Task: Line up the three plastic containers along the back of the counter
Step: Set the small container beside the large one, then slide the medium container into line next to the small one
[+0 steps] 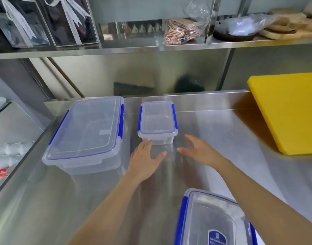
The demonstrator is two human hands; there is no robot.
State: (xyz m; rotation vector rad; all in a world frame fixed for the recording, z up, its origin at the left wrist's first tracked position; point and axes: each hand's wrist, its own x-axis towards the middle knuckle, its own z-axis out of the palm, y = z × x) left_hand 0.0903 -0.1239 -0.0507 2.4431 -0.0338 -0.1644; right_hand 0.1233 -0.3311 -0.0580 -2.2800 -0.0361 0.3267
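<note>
Both hands, left (145, 160) and right (201, 152), spread empty before small container (157, 121)

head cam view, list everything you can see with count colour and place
large container: 1, clear with blue clips, back left of counter
small container: 1, clear with blue clips, back centre
third container: 1, clear with blue clips, front right, partly cut off
counter: 1, steel
cutting board: 1, yellow, leaning at right
shelf: 1, steel, above, holding clear boxes and bagged items
left hand: 1, open, fingertips at small container's front
right hand: 1, open, just right of it, apart
</note>
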